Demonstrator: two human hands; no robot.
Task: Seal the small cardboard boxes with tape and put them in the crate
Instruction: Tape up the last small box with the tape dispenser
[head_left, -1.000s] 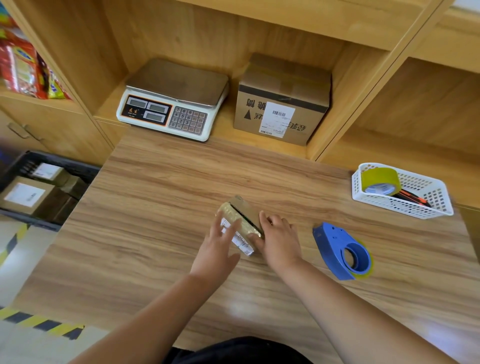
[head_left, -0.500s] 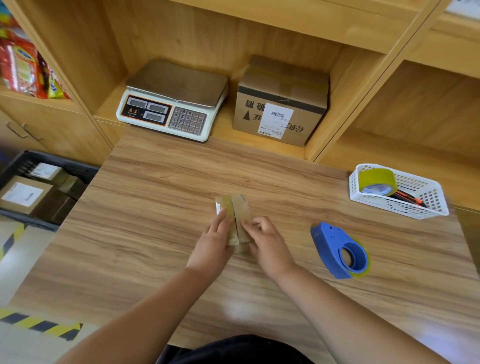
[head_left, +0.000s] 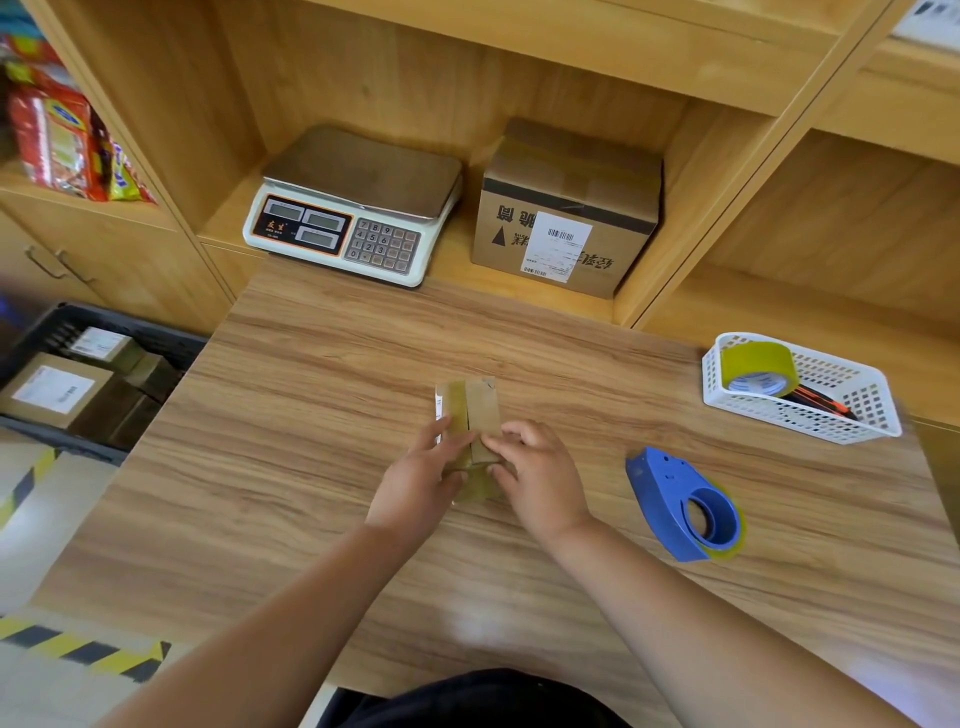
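On the bench (head_left: 311, 467) the box (head_left: 470, 405), long axis pointing away, is gripped at its near end by left hand (head_left: 415, 483) and right hand (head_left: 540, 478), crate (head_left: 156, 332) to its left.

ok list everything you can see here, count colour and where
small cardboard box: 1, brown, taped, table centre, under both hands
tape dispenser: 1, blue, on table right of the hands
basket: 1, white, table's far right
tape roll: 1, olive-yellow, in basket
tool: count unclear, orange and black, in basket
scale: 1, white with metal pan, shelf behind table
large cardboard box: 1, brown, white label, shelf right of scale
crate: 1, black, on the floor left of table
labelled boxes: several, brown, in crate
snack packets: several, red and yellow, left shelf
table: 1, wood grain
left hand: holds box's near left
right hand: fingers curled on box's near right
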